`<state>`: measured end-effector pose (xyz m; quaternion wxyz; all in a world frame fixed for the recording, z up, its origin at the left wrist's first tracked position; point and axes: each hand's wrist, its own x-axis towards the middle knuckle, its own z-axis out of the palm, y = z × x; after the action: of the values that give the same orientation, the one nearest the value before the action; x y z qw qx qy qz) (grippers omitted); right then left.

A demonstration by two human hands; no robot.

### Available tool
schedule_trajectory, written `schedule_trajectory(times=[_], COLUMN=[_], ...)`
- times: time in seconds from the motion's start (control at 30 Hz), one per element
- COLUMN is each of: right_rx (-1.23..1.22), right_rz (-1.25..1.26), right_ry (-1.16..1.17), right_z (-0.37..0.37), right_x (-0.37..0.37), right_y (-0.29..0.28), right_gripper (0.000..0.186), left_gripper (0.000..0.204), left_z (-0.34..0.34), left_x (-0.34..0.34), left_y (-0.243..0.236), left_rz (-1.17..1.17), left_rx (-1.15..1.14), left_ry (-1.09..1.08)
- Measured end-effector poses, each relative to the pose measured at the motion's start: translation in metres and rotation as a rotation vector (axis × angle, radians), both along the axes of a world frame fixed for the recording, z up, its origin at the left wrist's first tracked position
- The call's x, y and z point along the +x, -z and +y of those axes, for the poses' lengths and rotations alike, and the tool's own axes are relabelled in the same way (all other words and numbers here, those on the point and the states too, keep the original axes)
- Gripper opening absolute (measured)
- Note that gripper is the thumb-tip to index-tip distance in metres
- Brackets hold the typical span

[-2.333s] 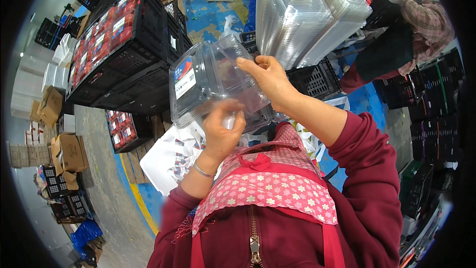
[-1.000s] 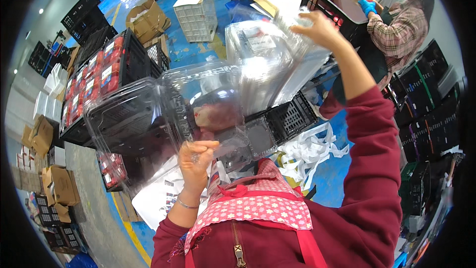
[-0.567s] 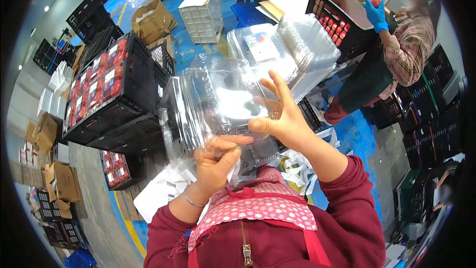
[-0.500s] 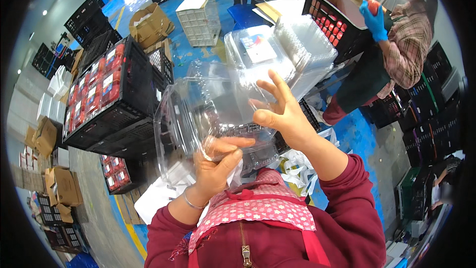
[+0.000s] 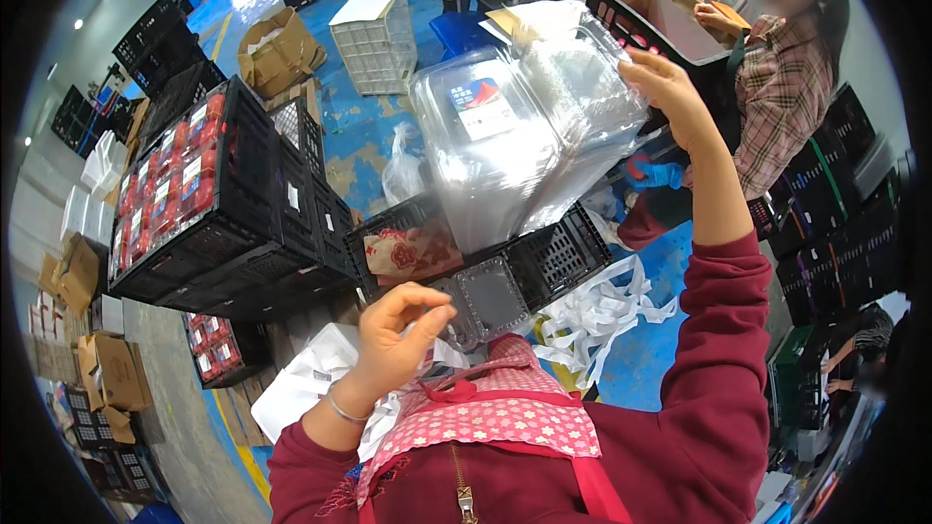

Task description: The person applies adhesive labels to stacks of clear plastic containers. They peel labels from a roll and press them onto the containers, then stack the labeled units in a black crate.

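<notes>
My right hand [image 5: 675, 102] reaches out to the right rim of a stack of clear plastic lids or trays [image 5: 578, 78], its fingertips at the edge. Beside that stack stands another stack of clear clamshell containers [image 5: 485, 150], with a printed label on the top one. My left hand [image 5: 398, 335] hovers low in front of my apron, fingers curved and thumb apart, with nothing visible in it. Just right of it, a small clear tray with a dark base [image 5: 490, 301] lies by the black crate [image 5: 558, 257] under the stacks.
Black crates of red packs [image 5: 180, 180] stand at left. A white crate [image 5: 374, 44] and a cardboard box [image 5: 277, 49] are farther off. White plastic straps [image 5: 612, 315] lie on the blue floor. At right, a co-worker in plaid [image 5: 791, 87] is beside a black crate [image 5: 670, 24].
The clear container between my hands is no longer there. My right hand moved up and right to the stack; my left hand shifted slightly left. The co-worker's blue-gloved hand dropped lower.
</notes>
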<state>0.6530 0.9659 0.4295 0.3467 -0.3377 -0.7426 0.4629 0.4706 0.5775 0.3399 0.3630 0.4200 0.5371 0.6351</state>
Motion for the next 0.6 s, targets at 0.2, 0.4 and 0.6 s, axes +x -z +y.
schedule_trajectory(times=[0.2, 0.4, 0.6], right_rx=[-0.08, 0.806, -0.017], right_rz=[-0.147, -0.336, 0.331], right_ry=[0.057, 0.364, -0.848], right_z=[-0.004, 0.01, -0.261], right_x=[-0.013, -0.018, -0.091], right_y=[-0.009, 0.034, 0.085], right_gripper=[0.072, 0.043, 0.09], left_gripper=[0.012, 0.012, 0.022], left_z=[-0.037, -0.056, -0.066], left_x=[-0.021, -0.03, -0.056], left_y=[0.004, -0.008, -0.045], left_rz=[-0.021, -0.097, -0.163], left_rx=[-0.074, -0.01, 0.085], left_ry=[-0.124, -0.172, -0.051])
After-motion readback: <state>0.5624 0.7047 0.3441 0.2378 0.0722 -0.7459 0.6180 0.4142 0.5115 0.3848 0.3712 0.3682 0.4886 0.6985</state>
